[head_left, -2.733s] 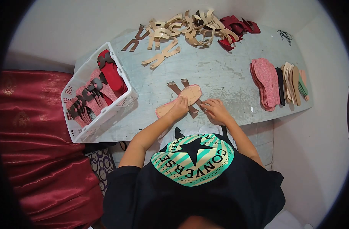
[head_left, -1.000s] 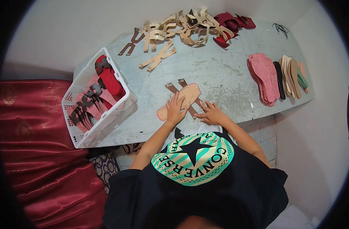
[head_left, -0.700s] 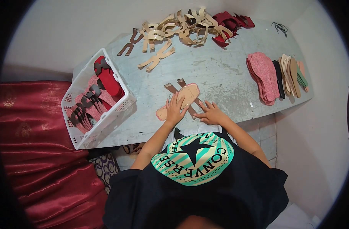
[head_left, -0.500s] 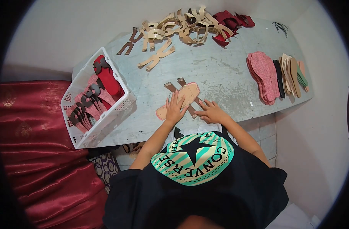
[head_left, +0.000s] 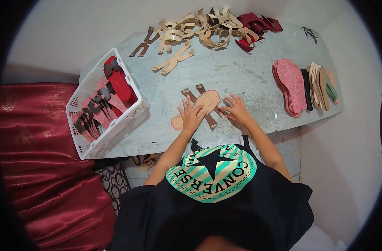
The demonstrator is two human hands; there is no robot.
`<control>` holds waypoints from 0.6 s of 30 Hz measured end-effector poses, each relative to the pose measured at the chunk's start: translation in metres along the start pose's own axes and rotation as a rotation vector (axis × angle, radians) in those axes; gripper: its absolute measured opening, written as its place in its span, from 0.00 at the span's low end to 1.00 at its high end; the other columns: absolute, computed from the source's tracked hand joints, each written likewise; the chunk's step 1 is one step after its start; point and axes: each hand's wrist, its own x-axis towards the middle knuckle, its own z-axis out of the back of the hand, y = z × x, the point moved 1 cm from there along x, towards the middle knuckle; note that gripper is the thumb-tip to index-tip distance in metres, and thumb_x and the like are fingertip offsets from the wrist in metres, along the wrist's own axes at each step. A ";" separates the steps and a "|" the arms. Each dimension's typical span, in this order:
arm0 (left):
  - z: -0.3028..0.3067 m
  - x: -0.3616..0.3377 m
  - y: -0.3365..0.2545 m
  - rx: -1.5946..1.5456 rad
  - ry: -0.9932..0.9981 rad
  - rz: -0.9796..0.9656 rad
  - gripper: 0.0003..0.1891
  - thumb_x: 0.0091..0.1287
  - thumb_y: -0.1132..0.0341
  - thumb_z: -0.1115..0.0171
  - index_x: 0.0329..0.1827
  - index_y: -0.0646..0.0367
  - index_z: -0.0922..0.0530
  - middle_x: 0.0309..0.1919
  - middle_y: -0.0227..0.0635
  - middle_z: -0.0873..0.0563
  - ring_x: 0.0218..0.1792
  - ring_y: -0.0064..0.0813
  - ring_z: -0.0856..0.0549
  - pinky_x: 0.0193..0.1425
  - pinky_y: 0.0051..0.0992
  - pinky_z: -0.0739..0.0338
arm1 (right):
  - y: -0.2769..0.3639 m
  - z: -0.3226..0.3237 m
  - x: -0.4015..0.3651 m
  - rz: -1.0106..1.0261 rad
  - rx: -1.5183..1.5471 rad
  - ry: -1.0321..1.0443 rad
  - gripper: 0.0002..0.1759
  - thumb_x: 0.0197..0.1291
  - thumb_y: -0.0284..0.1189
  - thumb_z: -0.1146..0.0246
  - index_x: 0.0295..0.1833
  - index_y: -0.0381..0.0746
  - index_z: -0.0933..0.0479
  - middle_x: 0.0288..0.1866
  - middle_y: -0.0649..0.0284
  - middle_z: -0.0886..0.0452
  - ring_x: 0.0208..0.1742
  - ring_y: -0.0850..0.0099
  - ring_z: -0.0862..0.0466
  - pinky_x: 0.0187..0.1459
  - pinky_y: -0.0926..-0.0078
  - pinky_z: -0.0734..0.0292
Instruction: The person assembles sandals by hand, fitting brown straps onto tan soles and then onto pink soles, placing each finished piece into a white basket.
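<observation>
A tan shoe insole (head_left: pixel 208 100) with a pink edge lies slanted on the table, its underside facing up. Beneath it runs a brown X-shaped strap (head_left: pixel 210 122), whose ends stick out on both sides. My left hand (head_left: pixel 192 117) rests on the insole's middle with fingers spread, holding it down. To the right, my right hand (head_left: pixel 238 111) has its fingers apart and slightly bent, the tips right at the strap's right-hand end. The insole hides the middle of the strap.
At the left stands a white plastic basket (head_left: pixel 138 109) with red and pink insoles and dark straps. Loose beige straps (head_left: pixel 174 58) and dark red straps (head_left: pixel 258 25) lie along the back. Stacks of pink insoles (head_left: pixel 290 85) and other coloured insoles (head_left: pixel 318 85) lie at the right.
My right hand has moved up and right, from beside the lower strap end to the right-hand one, its fingers spreading. My left hand stays on the insole.
</observation>
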 end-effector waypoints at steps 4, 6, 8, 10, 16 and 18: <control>0.003 0.000 -0.003 0.010 0.015 0.021 0.21 0.58 0.50 0.38 0.54 0.43 0.21 0.72 0.50 0.52 0.73 0.54 0.59 0.67 0.61 0.73 | -0.005 0.002 0.009 -0.053 0.045 -0.007 0.37 0.35 0.34 0.26 0.57 0.61 0.27 0.68 0.62 0.40 0.71 0.54 0.46 0.67 0.41 0.53; 0.002 0.001 -0.001 0.006 0.012 0.015 0.21 0.58 0.50 0.38 0.54 0.43 0.21 0.72 0.50 0.52 0.73 0.54 0.59 0.67 0.61 0.73 | -0.007 0.002 0.013 -0.068 0.030 0.003 0.38 0.34 0.36 0.26 0.58 0.61 0.28 0.69 0.61 0.41 0.71 0.53 0.47 0.67 0.40 0.52; -0.001 0.000 0.002 0.003 0.011 0.010 0.21 0.58 0.50 0.37 0.54 0.42 0.21 0.72 0.50 0.52 0.73 0.54 0.59 0.67 0.60 0.73 | -0.007 0.002 0.015 -0.057 0.002 0.034 0.41 0.32 0.42 0.26 0.60 0.62 0.29 0.70 0.60 0.44 0.71 0.53 0.47 0.67 0.40 0.52; -0.002 0.000 0.001 0.005 -0.029 -0.003 0.20 0.56 0.50 0.36 0.52 0.40 0.20 0.72 0.48 0.51 0.72 0.54 0.57 0.67 0.61 0.72 | -0.006 0.001 0.020 -0.045 0.035 0.028 0.43 0.31 0.43 0.26 0.61 0.62 0.30 0.70 0.60 0.44 0.71 0.53 0.48 0.67 0.40 0.53; 0.001 0.001 -0.001 0.014 0.008 0.021 0.21 0.57 0.49 0.36 0.53 0.42 0.20 0.73 0.47 0.52 0.72 0.54 0.57 0.68 0.59 0.71 | -0.011 0.002 0.027 -0.005 0.090 -0.050 0.43 0.32 0.49 0.29 0.62 0.63 0.31 0.70 0.60 0.44 0.71 0.52 0.47 0.67 0.39 0.54; 0.001 0.001 -0.001 0.016 0.003 0.021 0.21 0.56 0.49 0.36 0.53 0.41 0.20 0.73 0.47 0.52 0.72 0.54 0.57 0.68 0.59 0.71 | -0.012 0.002 0.030 0.006 0.094 -0.084 0.42 0.33 0.50 0.29 0.62 0.63 0.31 0.70 0.59 0.44 0.71 0.51 0.47 0.67 0.39 0.54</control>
